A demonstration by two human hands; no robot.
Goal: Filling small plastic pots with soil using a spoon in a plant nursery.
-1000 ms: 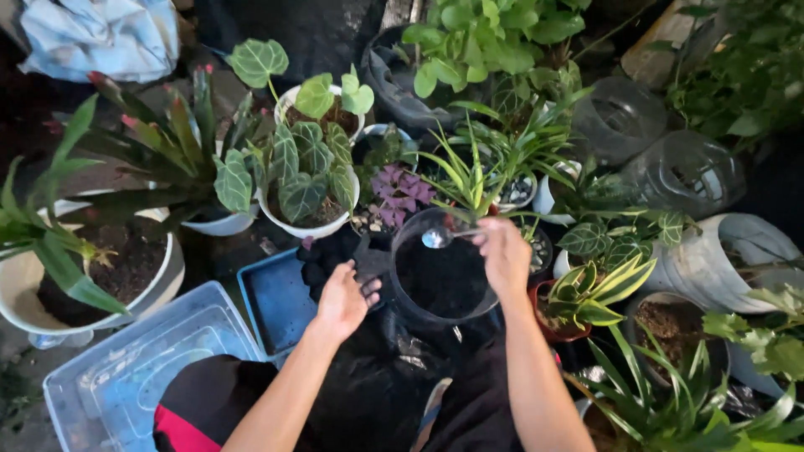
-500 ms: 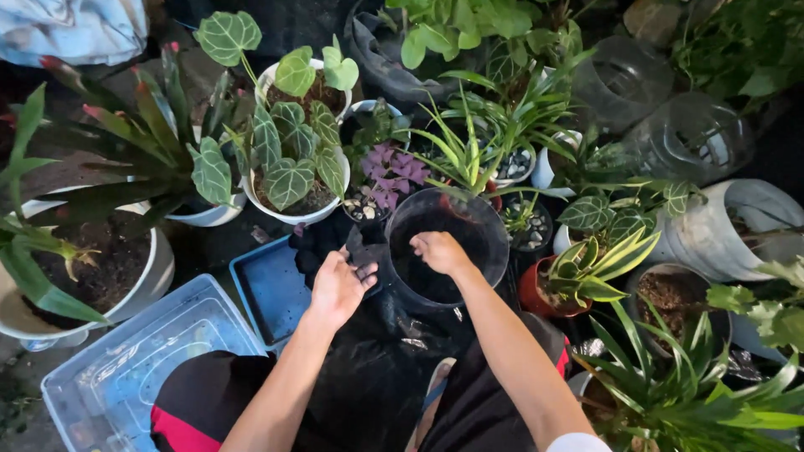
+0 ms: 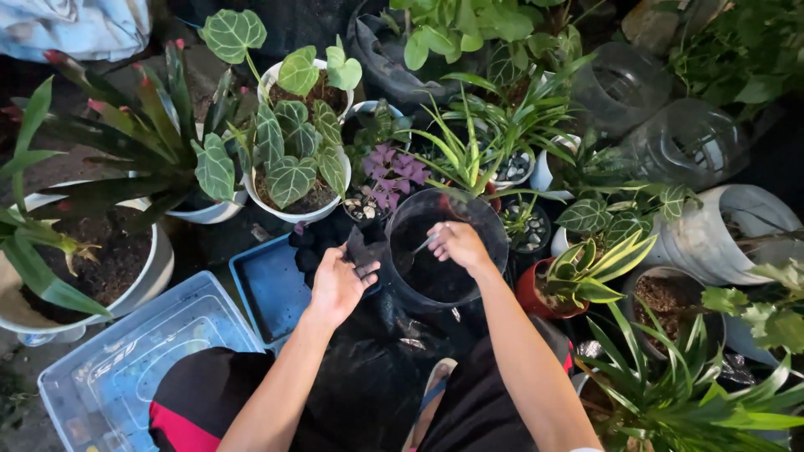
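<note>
A clear round container [image 3: 494, 224] holding dark soil sits in front of me among potted plants. My right hand [image 3: 460, 245] is inside its mouth, gripping a metal spoon [image 3: 423, 245] whose handle slants down toward the soil. My left hand [image 3: 339, 285] rests on the container's left side, fingers curled against black plastic [image 3: 366, 248] bunched at the rim. A black plastic sheet [image 3: 368, 377] covers my lap below the container.
A blue tray [image 3: 272, 293] and a clear plastic bin [image 3: 126, 377] lie at the left. White pots with veined leafy plants [image 3: 289, 180] stand behind, a purple-leaved plant [image 3: 394, 180] beside them. Clear jars [image 3: 682, 146] and striped plants [image 3: 599, 272] crowd the right.
My right hand came down from above the rim, where it held the spoon up, into the container; it has now lifted slightly with the spoon visible again. My left hand stayed at the side.
</note>
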